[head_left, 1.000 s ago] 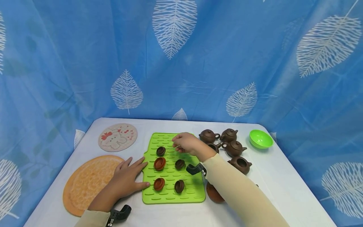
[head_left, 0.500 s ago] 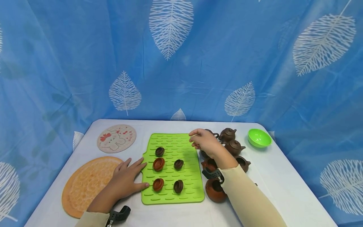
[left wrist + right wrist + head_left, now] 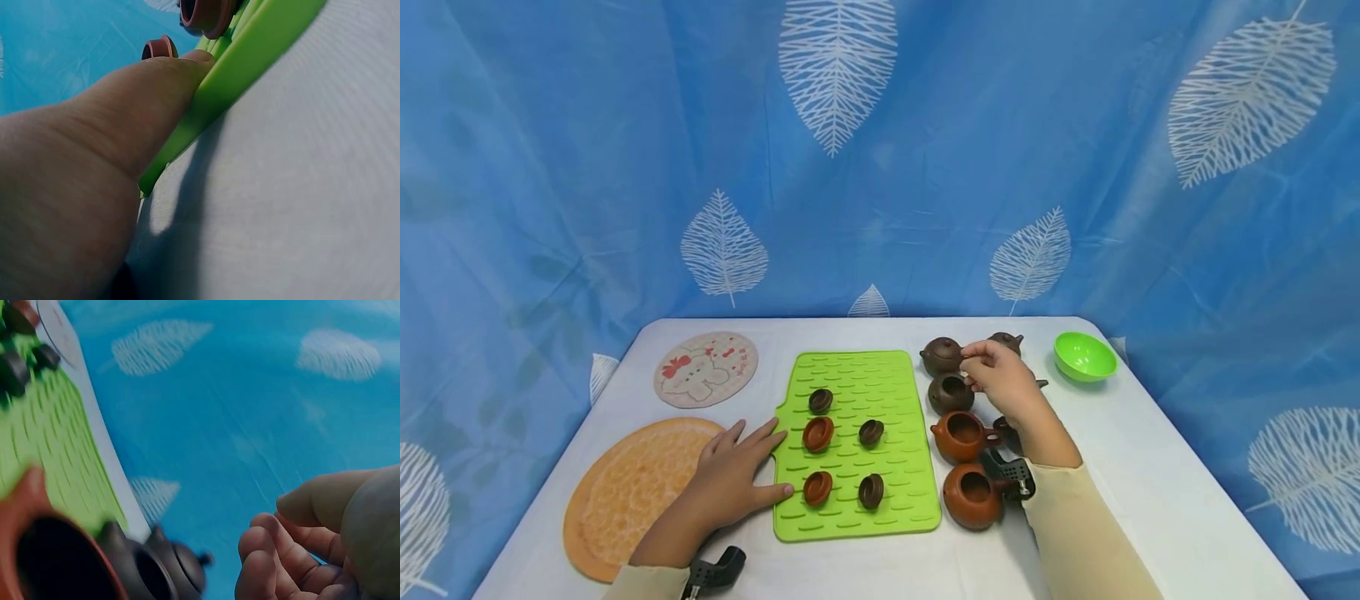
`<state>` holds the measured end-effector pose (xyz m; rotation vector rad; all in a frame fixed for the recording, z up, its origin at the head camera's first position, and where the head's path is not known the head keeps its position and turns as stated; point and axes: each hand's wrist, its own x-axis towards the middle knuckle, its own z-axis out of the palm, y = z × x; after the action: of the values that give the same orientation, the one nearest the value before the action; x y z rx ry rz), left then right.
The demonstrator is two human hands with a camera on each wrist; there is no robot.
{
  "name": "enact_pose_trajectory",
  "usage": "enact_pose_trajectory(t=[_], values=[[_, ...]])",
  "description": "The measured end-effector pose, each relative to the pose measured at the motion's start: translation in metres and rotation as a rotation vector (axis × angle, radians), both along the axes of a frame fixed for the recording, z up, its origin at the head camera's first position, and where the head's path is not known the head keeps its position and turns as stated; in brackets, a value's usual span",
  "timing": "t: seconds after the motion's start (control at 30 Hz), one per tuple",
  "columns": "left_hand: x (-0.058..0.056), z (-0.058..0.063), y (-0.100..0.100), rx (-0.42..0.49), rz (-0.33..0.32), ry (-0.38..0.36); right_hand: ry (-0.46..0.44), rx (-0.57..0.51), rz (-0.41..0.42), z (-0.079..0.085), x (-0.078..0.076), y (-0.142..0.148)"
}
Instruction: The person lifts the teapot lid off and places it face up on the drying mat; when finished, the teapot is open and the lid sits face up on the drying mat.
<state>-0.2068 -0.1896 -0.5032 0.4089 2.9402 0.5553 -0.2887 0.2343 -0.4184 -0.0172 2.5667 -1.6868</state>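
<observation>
My left hand (image 3: 735, 475) rests with spread fingers on the left edge of a green ridged mat (image 3: 895, 392); its thumb (image 3: 156, 87) presses the rim in the left wrist view. Several small teapot lids lie on that mat, including a reddish lid (image 3: 817, 434) and a dark brown lid (image 3: 871, 492). My right hand (image 3: 1003, 387), fingers loosely bent and holding nothing, hovers over the teapots right of the mat. Nearest it are a lidded dark teapot (image 3: 942, 356) and a lidless dark teapot (image 3: 950, 395). Closer to me stand two lidless reddish teapots (image 3: 964, 450). The right arm partly hides other dark teapots.
A bright green bowl (image 3: 1086, 357) stands at the back right. To the left lie an orange-brown round mat (image 3: 632, 492) and a pink round mat with a cartoon bunny (image 3: 706, 369). A blue leaf-print curtain (image 3: 880, 208) hangs behind the white table (image 3: 1135, 467).
My right hand has moved right, from over the green mat to over the dark teapots, uncovering the reddish teapots. The left hand has stayed on the mat's edge.
</observation>
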Motion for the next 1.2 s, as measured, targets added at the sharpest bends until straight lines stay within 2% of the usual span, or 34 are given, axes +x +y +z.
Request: enact_pose_trajectory(t=[0.23, 0.47, 0.7, 0.87, 1.2], values=[[0.000, -0.002, 0.000, 0.008, 0.010, -0.007, 0.013, 0.041, -0.125, 0.000, -0.003, 0.028], [-0.001, -0.002, 0.001, 0.016, 0.012, -0.014, -0.004, 0.235, -0.242, -0.002, 0.000, 0.054], [-0.002, -0.003, 0.000, 0.016, 0.016, -0.018, -0.031, 0.336, -0.302, -0.004, 0.002, 0.077], [-0.003, -0.004, 0.000, 0.009, 0.022, -0.024, -0.074, 0.364, -0.302, -0.010, 0.001, 0.087], [-0.003, -0.004, 0.000, 0.002, 0.016, -0.012, -0.113, 0.428, -0.221, -0.019, 0.000, 0.095]])
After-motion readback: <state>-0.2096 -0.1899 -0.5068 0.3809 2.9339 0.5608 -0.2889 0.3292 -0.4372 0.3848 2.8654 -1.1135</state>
